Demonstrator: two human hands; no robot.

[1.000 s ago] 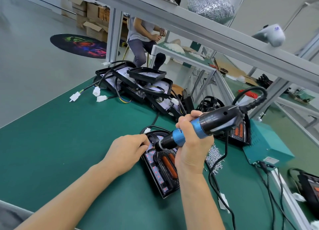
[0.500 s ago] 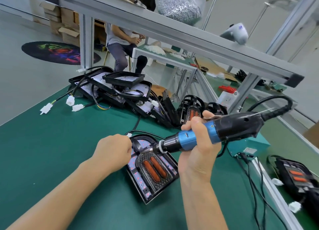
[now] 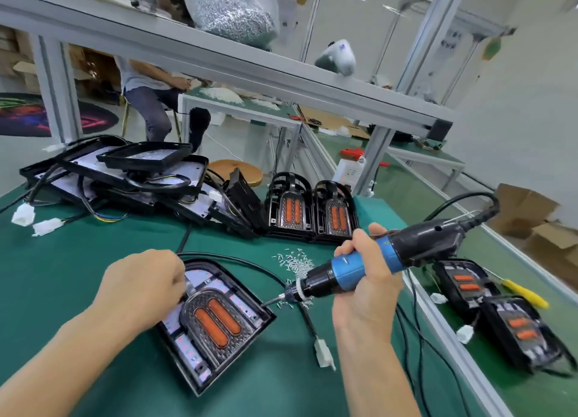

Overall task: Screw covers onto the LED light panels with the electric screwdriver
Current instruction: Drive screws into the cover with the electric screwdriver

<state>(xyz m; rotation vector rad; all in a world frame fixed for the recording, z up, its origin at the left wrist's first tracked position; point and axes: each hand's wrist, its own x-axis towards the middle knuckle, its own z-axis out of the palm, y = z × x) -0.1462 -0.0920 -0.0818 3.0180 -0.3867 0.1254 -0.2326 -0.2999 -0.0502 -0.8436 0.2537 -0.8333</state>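
Fingers of your right hand (image 3: 364,283) curl round the blue electric screwdriver (image 3: 369,265), its bit tip touching the right edge of the LED light panel (image 3: 212,323). Your left hand (image 3: 142,287) rests curled on the panel's upper left corner; what those fingertips pinch you cannot tell. Loose screws (image 3: 295,262) lie just beyond the bit.

A small electronics assembly workshop was shown. A green-matted workbench (image 3: 78,276) was framed by grey aluminium profile shelving (image 3: 250,69), on which a clear bag of silver screws (image 3: 233,10) was stored. Black unfinished lamp housings (image 3: 125,172) were stacked at the rear, and a second seated worker (image 3: 150,94) was seen at a neighbouring bench.
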